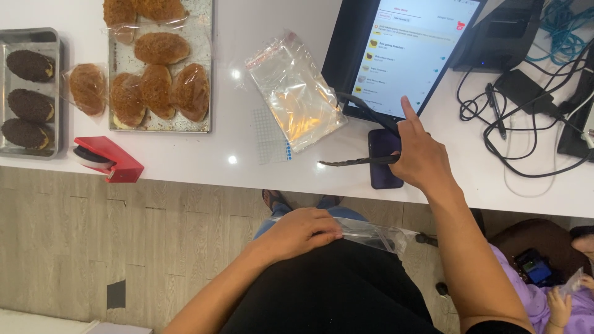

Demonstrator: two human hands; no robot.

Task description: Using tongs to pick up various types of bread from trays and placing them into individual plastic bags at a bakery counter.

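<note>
While the right hand (421,158) points its index finger at the touchscreen (411,52), its other fingers make a closed grip on a pair of black tongs (359,162), whose long arms stick out toward 9 o'clock over the white counter (204,161). Just under this hand, a dark phone (380,167) lies flat on the counter. The left hand (303,232) rests at 7 o'clock from the right one, below the counter edge; its grip is loosely curled on a clear plastic bag (371,235) that lies across the lap.

Further out, at 10 o'clock from the tongs, a stack of empty clear bags (294,93) lies beside a sheet of small blue stickers (270,137). At far 9 o'clock stand a tray of golden breads (161,68), a tray of dark breads (31,93) and a red tape dispenser (108,159). Black cables (526,105) spread at 3 o'clock.

I judge some risk here: the tongs are held by few fingers only, so they could slip and drop on the phone or scratch the screen. The bag on the lap could also slide to the floor, because the grip on it looks weak.
</note>
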